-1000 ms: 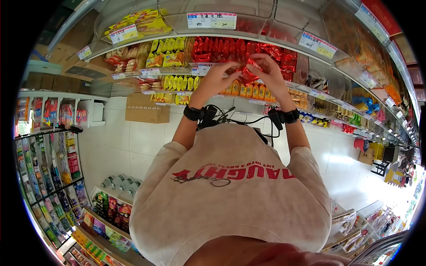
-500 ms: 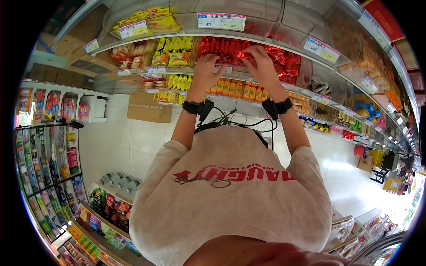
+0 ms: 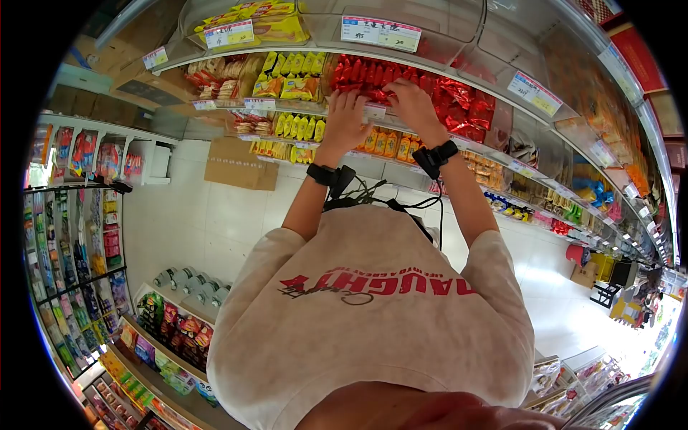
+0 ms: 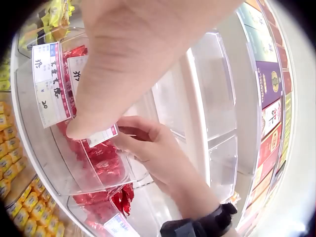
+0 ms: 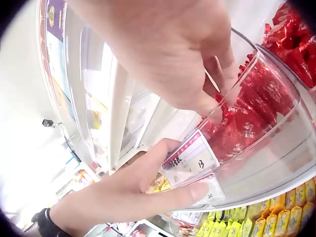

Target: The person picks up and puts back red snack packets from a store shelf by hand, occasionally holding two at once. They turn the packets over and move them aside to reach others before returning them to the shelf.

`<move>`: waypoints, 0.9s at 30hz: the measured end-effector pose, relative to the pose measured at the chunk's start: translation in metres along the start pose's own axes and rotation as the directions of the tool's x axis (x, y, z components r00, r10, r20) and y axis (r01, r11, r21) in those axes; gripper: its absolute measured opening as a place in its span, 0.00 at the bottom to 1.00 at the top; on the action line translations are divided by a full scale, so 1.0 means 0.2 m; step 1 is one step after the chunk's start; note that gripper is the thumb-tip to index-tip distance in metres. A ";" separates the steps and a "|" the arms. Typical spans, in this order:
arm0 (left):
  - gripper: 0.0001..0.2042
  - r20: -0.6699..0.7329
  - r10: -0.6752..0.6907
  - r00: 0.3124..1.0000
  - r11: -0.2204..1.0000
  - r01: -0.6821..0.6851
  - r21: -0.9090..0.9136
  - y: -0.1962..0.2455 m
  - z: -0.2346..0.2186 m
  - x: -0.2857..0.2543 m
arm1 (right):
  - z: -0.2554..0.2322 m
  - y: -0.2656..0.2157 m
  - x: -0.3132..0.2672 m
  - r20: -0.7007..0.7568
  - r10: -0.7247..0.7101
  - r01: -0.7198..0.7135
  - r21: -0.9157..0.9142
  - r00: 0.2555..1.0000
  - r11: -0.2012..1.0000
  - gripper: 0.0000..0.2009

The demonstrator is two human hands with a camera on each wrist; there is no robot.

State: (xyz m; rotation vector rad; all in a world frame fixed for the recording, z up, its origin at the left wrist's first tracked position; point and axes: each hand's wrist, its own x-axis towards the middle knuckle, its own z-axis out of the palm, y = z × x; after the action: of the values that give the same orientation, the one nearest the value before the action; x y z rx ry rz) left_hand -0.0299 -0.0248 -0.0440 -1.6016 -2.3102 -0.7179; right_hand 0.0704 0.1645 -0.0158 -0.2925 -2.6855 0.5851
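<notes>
My left hand [image 3: 345, 122] is at the front edge of a clear bin [image 5: 247, 185] on the shelf. In the right wrist view, the left hand [image 5: 123, 190] grips a price tag [image 5: 190, 160] there, thumb in front and forefinger behind. My right hand [image 3: 417, 107] reaches into the same bin beside it. Its bent fingers and thumb pinch at red foil packets [image 5: 247, 123] in the right wrist view; the fingertips are partly hidden among the foil. In the left wrist view, the right hand [image 4: 160, 150] is above the red packets [image 4: 103, 158].
Yellow packets [image 3: 290, 75] fill the bin to the left, orange packets [image 3: 387, 142] the shelf below. Another shelf edge with a large price label [image 3: 380, 33] overhangs the hands. A cardboard box [image 3: 240, 163] stands on the floor; cables [image 3: 373, 193] hang near the waist.
Both hands were raised around a red packet a second ago. They have since lowered and parted at the bin; my left hand has come onto its front edge, my right among the red packets.
</notes>
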 end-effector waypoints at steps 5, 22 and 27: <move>0.32 -0.108 -0.027 0.994 0.994 0.015 -0.105 -0.02 0.02 -0.01 | 0.01 0.03 0.02 0.165 0.066 -0.080 0.084 0.984 0.993 0.16; 0.27 -0.254 -0.326 0.911 0.899 0.215 -0.383 -0.04 -0.10 -0.08 | 0.04 -0.14 -0.10 0.084 0.012 -0.003 -0.110 0.996 0.994 0.21; 0.19 -0.337 -0.297 0.894 0.934 0.198 -0.298 -0.07 -0.09 -0.10 | 0.06 -0.13 -0.10 0.041 -0.008 0.014 -0.156 0.999 0.988 0.21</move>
State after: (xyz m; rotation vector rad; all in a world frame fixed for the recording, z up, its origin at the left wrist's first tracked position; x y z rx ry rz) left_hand -0.0374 -0.0536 -0.0418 -1.1274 -2.2164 -1.3092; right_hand 0.0801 0.1317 -0.0213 -0.3115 -2.7753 0.3808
